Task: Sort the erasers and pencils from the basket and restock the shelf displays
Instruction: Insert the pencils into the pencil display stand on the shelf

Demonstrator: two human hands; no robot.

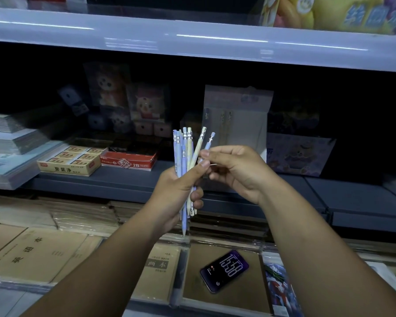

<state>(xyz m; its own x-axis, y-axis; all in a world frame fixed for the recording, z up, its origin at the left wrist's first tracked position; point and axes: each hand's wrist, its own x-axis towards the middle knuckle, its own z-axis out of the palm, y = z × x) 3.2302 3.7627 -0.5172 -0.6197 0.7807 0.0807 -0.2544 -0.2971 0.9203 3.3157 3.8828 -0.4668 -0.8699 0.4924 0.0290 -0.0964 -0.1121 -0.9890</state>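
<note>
Gripping a fanned bundle of pencils [183, 154] upright, my left hand [176, 193] curls round their middles so each barrel shows. Just right of it, my right hand [237, 171] pinches one lavender pencil [209, 143], probably to separate it.

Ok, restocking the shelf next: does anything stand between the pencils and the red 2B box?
Nothing visible: only open air lies between the pencils in the left hand and the red 2B box.
</note>
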